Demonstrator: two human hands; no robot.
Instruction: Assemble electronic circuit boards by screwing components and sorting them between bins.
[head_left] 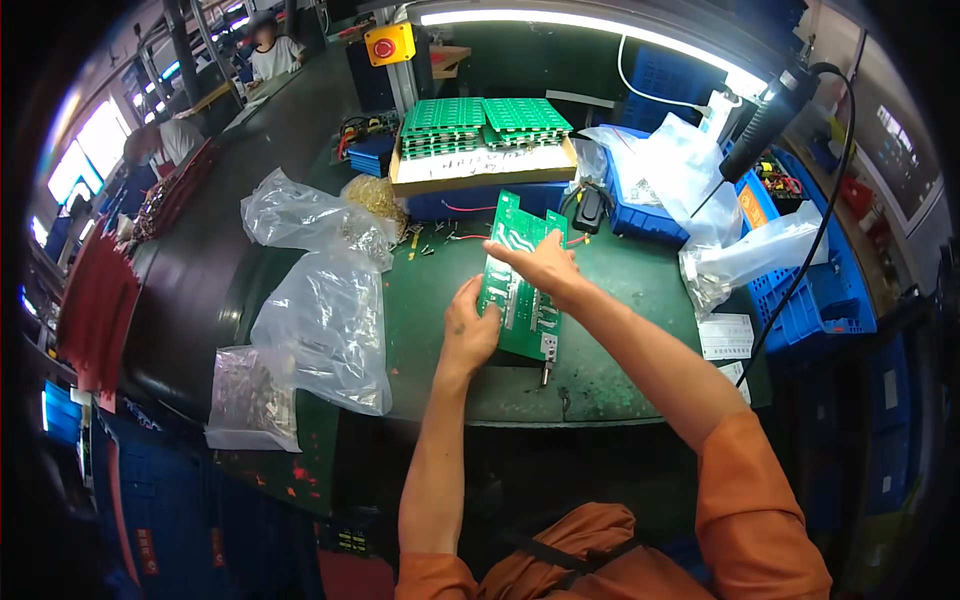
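Observation:
A green circuit board (527, 325) with white markings and silver contacts is held up at a tilt over the green work mat (430, 350). My left hand (470, 330) pinches its left edge, the thumb lying on the face. Across the upper part reaches my right hand (545, 268), its thumb toward the left edge and its fingers at the right edge. A metal connector (548, 348) with a short shaft sticks out at the board's near right corner. Red wires show on both sides behind the board; where they attach is hidden.
Stacked green boards (440, 128) fill a cardboard box (485, 172) at the back. Clear plastic bags (325, 325) lie to the left, loose small parts (428, 248) near them. On the right hang a black electric screwdriver (765, 120) and its cable, above blue bins (645, 215).

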